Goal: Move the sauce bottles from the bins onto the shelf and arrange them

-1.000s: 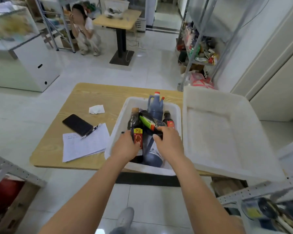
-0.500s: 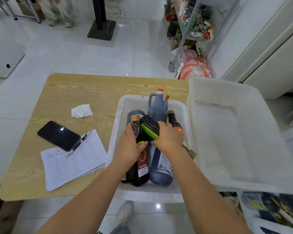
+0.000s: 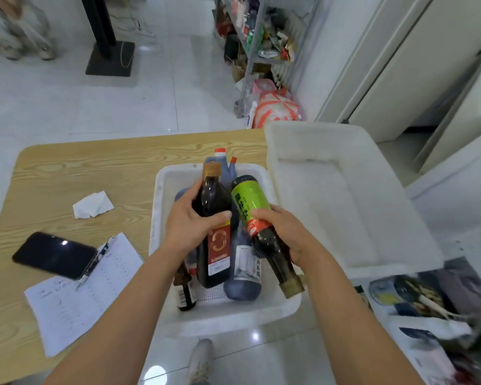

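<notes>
A white bin [image 3: 161, 218] on the wooden table holds several dark sauce bottles. My left hand [image 3: 189, 220] grips a dark bottle with a red label and gold cap [image 3: 215, 245], upright above the bin. My right hand [image 3: 286, 232] holds a green-labelled bottle [image 3: 250, 201] tilted, its gold cap pointing down toward me. A large blue-black jug [image 3: 242, 276] lies in the bin under them, and a red-capped jug [image 3: 220, 154] stands at the bin's far end. A small dark bottle [image 3: 185, 290] lies at the bin's near left.
A larger white bin [image 3: 331, 195] sits to the right with nothing visible in it. On the table lie a black phone [image 3: 54, 254], a pen, a sheet of paper [image 3: 75, 295] and a crumpled tissue [image 3: 92, 204]. A cluttered metal shelf [image 3: 256, 37] stands behind. Bottles lie at lower right [image 3: 417, 298].
Both hands have lifted their bottles out of the pile. The red-labelled bottle now stands upright in my left hand and the green-labelled one has swung bottom-up in my right. The camera tilted further down.
</notes>
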